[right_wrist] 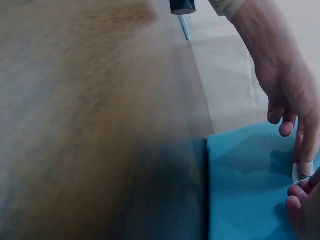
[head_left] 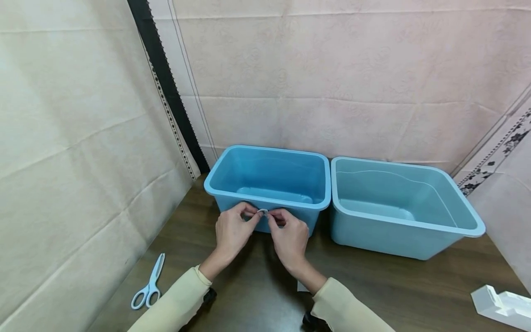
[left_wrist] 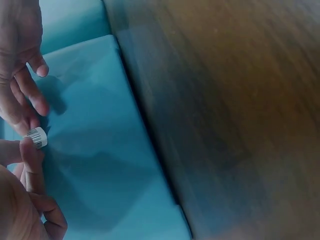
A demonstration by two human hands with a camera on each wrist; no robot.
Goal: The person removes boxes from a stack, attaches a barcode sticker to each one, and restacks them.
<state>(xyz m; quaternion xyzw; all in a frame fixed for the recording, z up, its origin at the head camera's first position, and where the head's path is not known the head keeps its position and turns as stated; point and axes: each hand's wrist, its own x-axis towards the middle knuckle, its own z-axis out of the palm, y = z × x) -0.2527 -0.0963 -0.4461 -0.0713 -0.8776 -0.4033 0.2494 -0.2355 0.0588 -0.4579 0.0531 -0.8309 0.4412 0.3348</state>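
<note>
At the far left, a pair of pale blue scissors (head_left: 156, 272) lies on the wood-grain tabletop (head_left: 253, 304), apart from the person's arms. Next comes the left hand (head_left: 233, 230), its thumb and forefinger pinching one side of a small white barcode label (head_left: 263, 211). The label sits between the two hands, in front of the long near wall of the blue bin (head_left: 286, 202), just below its rim. It looks thin, very light and flexible, bowed in the head view, and is probably paper or film that would crease or tear under a hard pull; its edges seem the best place to hold it, with fingertips only. If the back is adhesive, it may cling to the skin. The right hand (head_left: 290, 237) pinches the label's other side. Fingertips cover part of the label, its bars are too small to read, and whether it touches the bin cannot be told. Below the right wrist a white slip (head_left: 302, 287) shows, mostly hidden by the forearm. Farther right stands the paler teal bin (head_left: 386, 235); at the far right edge, a notched white block (head_left: 504, 308) is cut off by the frame, its purpose unclear.
</note>
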